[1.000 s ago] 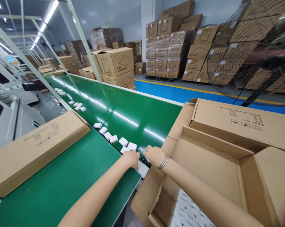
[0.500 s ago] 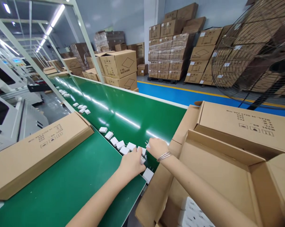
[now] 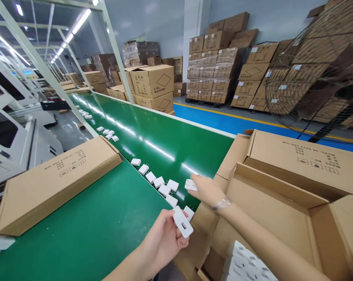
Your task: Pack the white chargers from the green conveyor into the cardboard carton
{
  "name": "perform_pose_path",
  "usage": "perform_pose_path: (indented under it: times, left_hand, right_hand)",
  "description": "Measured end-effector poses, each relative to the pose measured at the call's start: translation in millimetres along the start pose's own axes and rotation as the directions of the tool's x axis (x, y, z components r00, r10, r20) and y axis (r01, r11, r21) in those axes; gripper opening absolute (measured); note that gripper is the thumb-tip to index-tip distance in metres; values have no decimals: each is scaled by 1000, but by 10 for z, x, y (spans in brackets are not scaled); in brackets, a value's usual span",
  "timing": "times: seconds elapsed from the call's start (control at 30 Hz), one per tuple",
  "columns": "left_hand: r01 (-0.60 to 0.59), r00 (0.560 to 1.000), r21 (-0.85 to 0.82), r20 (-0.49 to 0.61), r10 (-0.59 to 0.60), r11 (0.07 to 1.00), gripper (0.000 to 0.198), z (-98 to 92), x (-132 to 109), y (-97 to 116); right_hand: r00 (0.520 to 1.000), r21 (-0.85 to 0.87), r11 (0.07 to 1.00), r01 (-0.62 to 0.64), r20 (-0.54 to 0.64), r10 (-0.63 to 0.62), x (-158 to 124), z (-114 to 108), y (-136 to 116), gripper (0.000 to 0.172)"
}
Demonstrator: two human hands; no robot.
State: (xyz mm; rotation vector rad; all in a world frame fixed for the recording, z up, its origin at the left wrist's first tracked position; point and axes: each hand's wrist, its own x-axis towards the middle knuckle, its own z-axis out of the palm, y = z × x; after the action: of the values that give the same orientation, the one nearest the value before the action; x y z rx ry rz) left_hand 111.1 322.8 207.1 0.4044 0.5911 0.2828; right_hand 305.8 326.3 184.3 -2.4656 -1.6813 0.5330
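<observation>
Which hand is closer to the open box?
Right. The right hand is over a flap of the open box; the left hand holds a white charger left of it.

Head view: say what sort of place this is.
Likely a factory packing line: a green conveyor belt carries white chargers, stacked cartons stand behind, and the left hand holds one charger.

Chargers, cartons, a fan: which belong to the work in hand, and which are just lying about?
In use: left hand holding a white charger; right hand gripping second charger; row of chargers; open carton.
Lying about: flat carton; fan; stacked boxes.
</observation>
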Motion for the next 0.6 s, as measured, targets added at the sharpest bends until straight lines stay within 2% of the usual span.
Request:
perform_pose_path:
  times: [0.07, 0.1, 0.13, 0.17, 0.2, 0.23, 0.27, 0.3, 0.37, 0.4, 0.47, 0.53, 0.6]
  left_hand:
    - [29, 999, -16, 22, -29, 999, 21, 80, 18, -67]
    - [42, 998, -18, 39, -41, 999, 21, 124, 32, -98]
    - [56, 997, -16, 58, -54, 998, 21, 171, 51, -132]
    - [69, 995, -11, 80, -68, 998, 22, 220, 75, -168]
    - [81, 992, -4, 100, -81, 997, 22, 271, 105, -207]
    - [93, 988, 5, 122, -93, 996, 22, 322, 141, -248]
    - [101, 985, 13, 142, -102, 995, 22, 372, 181, -292]
    - [109, 981, 20, 162, -110, 994, 22, 422, 224, -336]
    - [122, 973, 25, 196, -124, 992, 20, 518, 307, -421]
    - [130, 968, 25, 212, -132, 991, 19, 563, 342, -459]
    - [155, 954, 36, 253, -159, 987, 19, 643, 389, -514]
    - [170, 938, 55, 296, -178, 984, 20, 700, 406, -535]
    - [179, 925, 68, 329, -192, 981, 22, 728, 406, -531]
  right_hand:
    - [999, 73, 997, 28, -35, -25, -305, -94, 255, 26]
    - [998, 155, 987, 42, -43, -35, -476, -109, 379, 28]
    - [998, 305, 951, 54, -44, -43, -650, -96, 499, 30]
    - [999, 552, 832, 51, -29, -42, -822, -54, 611, 32]
    - [999, 776, 631, 14, 14, -38, -984, 13, 715, 34]
    - [997, 922, 383, -50, 71, -41, -1133, 101, 808, 34]
    - [991, 983, 145, -114, 123, -57, -1263, 200, 888, 33]
    - [984, 986, -38, -161, 158, -77, -1372, 301, 953, 32]
    - [977, 939, -280, -201, 171, -127, -1525, 469, 1033, 29]
    - [975, 912, -355, -205, 161, -150, -1572, 522, 1049, 29]
    - [969, 869, -443, -221, 143, -204, -1623, 555, 1045, 33]
    - [961, 844, -479, -240, 137, -240, -1643, 515, 1020, 40]
    - [954, 841, -473, -261, 150, -259, -1657, 458, 1003, 45]
